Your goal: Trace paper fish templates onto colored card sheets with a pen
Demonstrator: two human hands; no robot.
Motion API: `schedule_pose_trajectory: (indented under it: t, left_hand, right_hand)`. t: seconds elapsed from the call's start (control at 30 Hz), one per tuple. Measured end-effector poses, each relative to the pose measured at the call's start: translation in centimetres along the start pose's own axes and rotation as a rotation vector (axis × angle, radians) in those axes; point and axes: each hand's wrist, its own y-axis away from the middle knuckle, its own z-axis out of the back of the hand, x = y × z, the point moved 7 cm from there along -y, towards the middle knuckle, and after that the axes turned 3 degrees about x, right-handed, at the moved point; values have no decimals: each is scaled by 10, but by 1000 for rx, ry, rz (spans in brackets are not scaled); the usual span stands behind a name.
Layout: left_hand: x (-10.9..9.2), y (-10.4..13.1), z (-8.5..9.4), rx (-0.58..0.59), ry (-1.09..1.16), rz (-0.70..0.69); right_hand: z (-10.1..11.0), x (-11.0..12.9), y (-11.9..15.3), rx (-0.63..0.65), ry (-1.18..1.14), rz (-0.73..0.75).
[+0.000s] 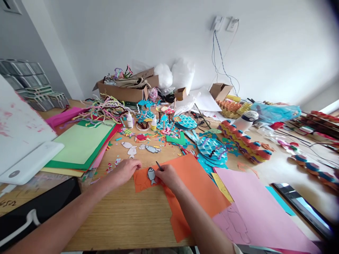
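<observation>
My right hand is closed around a dark pen, low over an orange sheet of paper. Just left of those fingers a small grey fish cutout lies on the sheet's narrow left part. Pencil-like outlines show on the orange beside it. My left hand has its fingers curled together at the upper left corner of the orange paper, holding it at the edge. Beyond the hands lie more grey fish cutouts on the wooden table.
A pink sheet with drawn outlines lies right, near a phone. Left are stacked coloured papers and a black tablet-like device. Blue paper plates, glue bottles, pipe cleaners and painted egg cartons crowd the back.
</observation>
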Motion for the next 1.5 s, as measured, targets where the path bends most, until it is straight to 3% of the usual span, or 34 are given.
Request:
schedule_pose_trajectory:
  t: [0.4, 0.6, 0.8, 1.23, 1.5]
  left_hand:
    - [-30, 23, -32, 131, -119, -267]
    - [-30, 29, -38, 142, -159, -229]
    - [-36, 29, -41, 154, -343, -99]
    - [-30, 28, -54, 67, -502, -190]
    - [-30, 29, -53, 21, -478, -236]
  right_hand:
    - [6, 14, 1, -84, 283, 11]
    - [6, 22, 0, -56, 412, 11]
    - [6, 28, 0, -47, 509, 13]
    - [7, 25, 3, -107, 542, 27]
    - [7, 30, 8, -108, 464, 159]
